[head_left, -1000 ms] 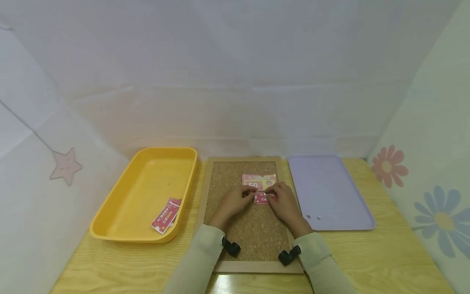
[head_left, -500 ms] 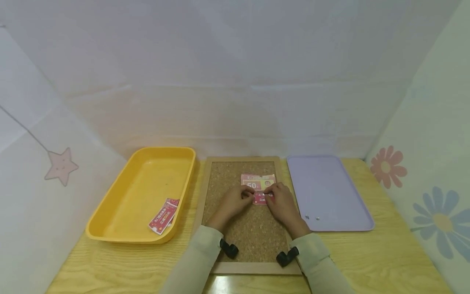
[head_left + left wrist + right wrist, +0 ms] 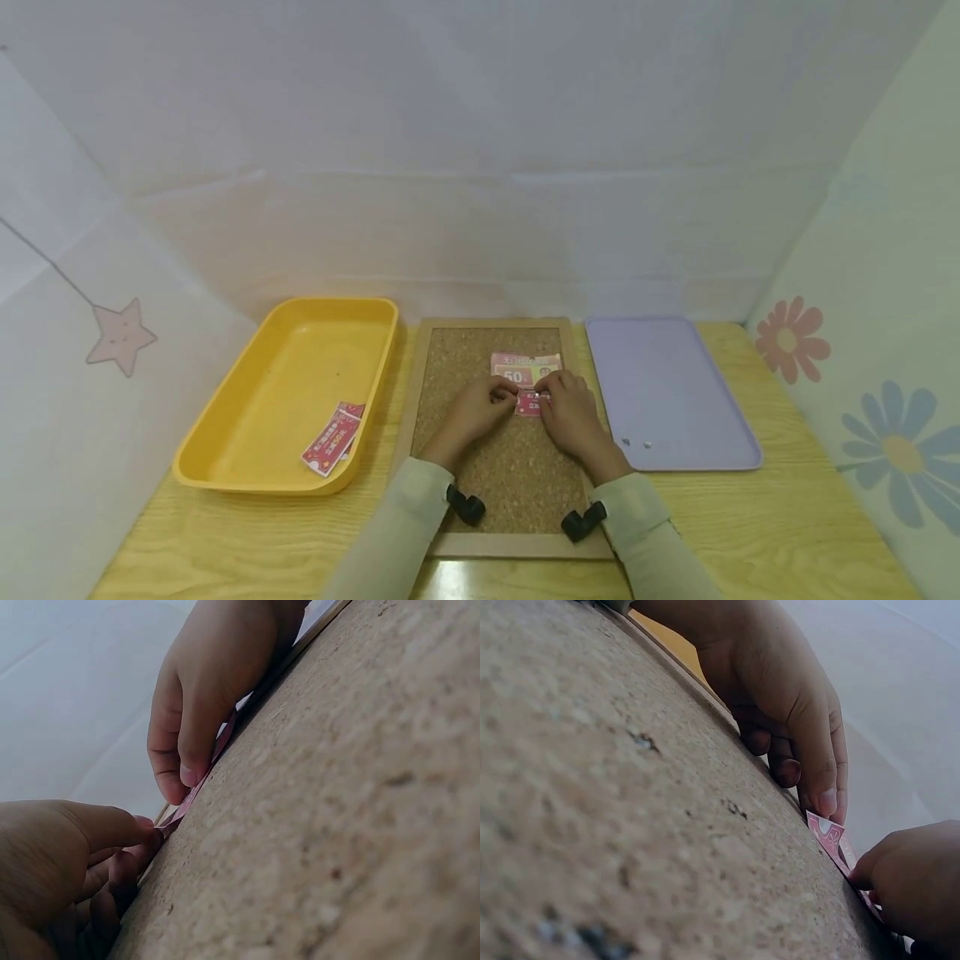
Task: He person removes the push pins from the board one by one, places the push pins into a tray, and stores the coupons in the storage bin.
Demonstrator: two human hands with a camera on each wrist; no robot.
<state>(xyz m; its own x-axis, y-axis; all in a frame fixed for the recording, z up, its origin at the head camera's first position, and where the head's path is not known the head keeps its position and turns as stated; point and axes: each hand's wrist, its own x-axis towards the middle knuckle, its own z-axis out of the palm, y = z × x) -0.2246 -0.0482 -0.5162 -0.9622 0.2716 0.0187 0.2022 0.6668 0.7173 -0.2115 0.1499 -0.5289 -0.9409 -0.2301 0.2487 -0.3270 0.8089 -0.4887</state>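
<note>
Red coupon (image 3: 528, 406) pinched by my left hand (image 3: 477, 412) at ten o'clock, right hand (image 3: 573, 413) at two: apparently positioning; next calls for pressing.

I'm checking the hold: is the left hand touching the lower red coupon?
Touching: the right wrist view shows the left hand with fingertips against the lower red coupon.
</note>
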